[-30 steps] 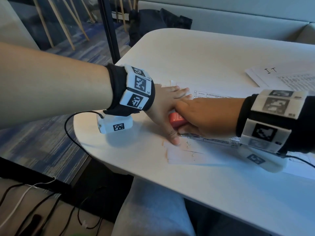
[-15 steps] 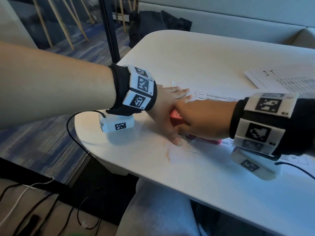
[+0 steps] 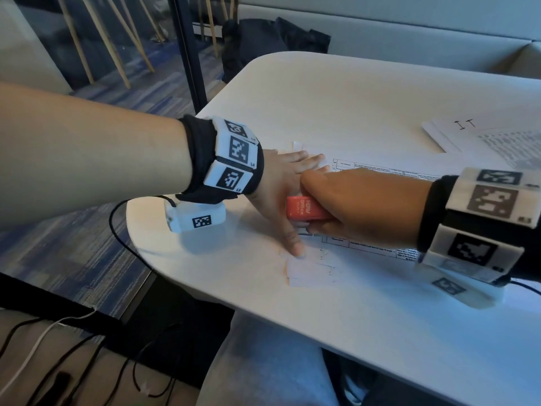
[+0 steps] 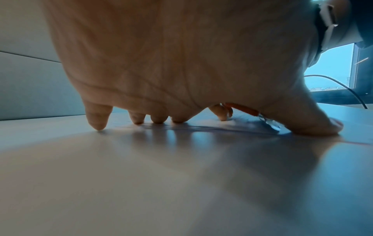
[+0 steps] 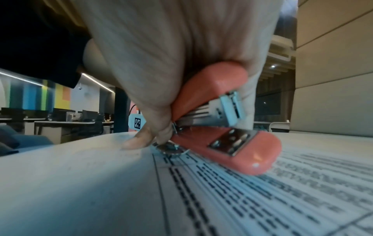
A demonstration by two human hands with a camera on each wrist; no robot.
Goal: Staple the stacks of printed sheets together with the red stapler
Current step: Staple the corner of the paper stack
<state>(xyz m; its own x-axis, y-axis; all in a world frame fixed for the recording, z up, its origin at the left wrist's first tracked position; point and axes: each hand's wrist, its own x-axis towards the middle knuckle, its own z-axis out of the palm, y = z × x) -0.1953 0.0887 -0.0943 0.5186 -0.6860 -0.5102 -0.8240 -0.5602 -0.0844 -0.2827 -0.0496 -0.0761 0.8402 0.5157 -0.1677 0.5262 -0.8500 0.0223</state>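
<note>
A stack of printed sheets (image 3: 377,171) lies on the white table (image 3: 336,106). My left hand (image 3: 278,194) lies flat on its left end with fingers spread; the thumb (image 3: 295,247) presses on the near corner, and the fingertips (image 4: 139,121) touch down. My right hand (image 3: 354,209) grips the red stapler (image 3: 304,212) right beside the left palm. In the right wrist view the red stapler (image 5: 228,143) has its base on the top printed sheet (image 5: 262,199). Its jaws stand slightly apart, with nothing seen between them.
A second stack of sheets (image 3: 491,142) lies at the back right. Offset sheet corners (image 3: 310,273) stick out toward the table's front edge (image 3: 210,291). A dark bag (image 3: 272,39) sits on the bench behind. Cables (image 3: 58,361) run on the floor at left.
My right hand has shifted slightly with the stapler, and more of its red back end shows. The left hand stays flat on the sheets.
</note>
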